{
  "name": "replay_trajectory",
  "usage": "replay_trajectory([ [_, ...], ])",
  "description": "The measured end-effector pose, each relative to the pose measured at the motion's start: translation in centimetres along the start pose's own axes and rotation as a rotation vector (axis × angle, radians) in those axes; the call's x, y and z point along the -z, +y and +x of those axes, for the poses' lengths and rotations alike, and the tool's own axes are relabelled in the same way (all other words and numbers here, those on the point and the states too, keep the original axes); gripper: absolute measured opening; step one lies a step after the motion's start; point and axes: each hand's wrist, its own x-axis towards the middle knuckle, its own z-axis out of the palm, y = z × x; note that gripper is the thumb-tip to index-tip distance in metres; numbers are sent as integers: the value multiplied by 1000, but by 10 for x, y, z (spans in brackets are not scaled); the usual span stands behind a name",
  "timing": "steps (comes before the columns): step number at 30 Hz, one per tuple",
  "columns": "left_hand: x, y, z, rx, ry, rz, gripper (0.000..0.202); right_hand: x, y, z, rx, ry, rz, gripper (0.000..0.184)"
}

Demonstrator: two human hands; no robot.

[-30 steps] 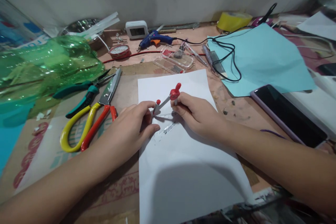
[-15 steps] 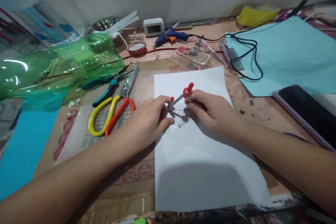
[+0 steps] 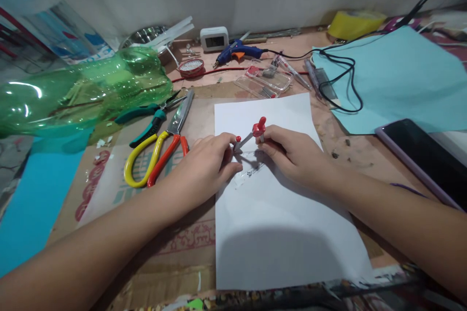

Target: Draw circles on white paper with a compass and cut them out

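Note:
A drawing compass (image 3: 247,140) with a red plastic head and grey legs stands tilted on a white sheet of paper (image 3: 284,252). My right hand (image 3: 292,153) pinches one leg just below the head, between thumb and fingers. At the other leg's foot, beside a small red knob, is my left hand (image 3: 213,160); its index fingertip appears to touch there. The left thumb is stretched apart, resting near a clear ruler (image 3: 250,173) with dark markings that lies flat on the paper under the compass. The undersides of the left fingers are hidden.
Yellow-and-red-handled scissors (image 3: 160,160) and teal pliers (image 3: 149,131) lie left of the paper. Behind are a green plastic bottle (image 3: 91,87), a blue glue gun (image 3: 239,51) and a clear case (image 3: 268,77). A phone (image 3: 423,155) and light-blue paper (image 3: 401,77) lie right.
The view has shifted very slightly. The compass head has moved a touch left and down; both hands keep their places and grip.

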Motion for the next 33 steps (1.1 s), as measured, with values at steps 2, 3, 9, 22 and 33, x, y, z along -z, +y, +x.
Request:
replay_trajectory([
  [2, -1, -1, 0, 3, 5, -2, 15, 0, 0, 0, -2, -5, 3, 9],
  [3, -1, -1, 0, 4, 7, -5, 15, 0, 0, 0, -2, -6, 3, 9],
  [9, -2, -1, -1, 9, 6, -13, 17, 1, -1, 0, 3, -11, 9, 10],
  [22, -1, -1, 0, 2, 4, -28, 15, 0, 0, 0, 21, -7, 32, 12],
  [33, -2, -1, 0, -23, 1, 8, 10, 0, -1, -1, 5, -10, 29, 12],
])
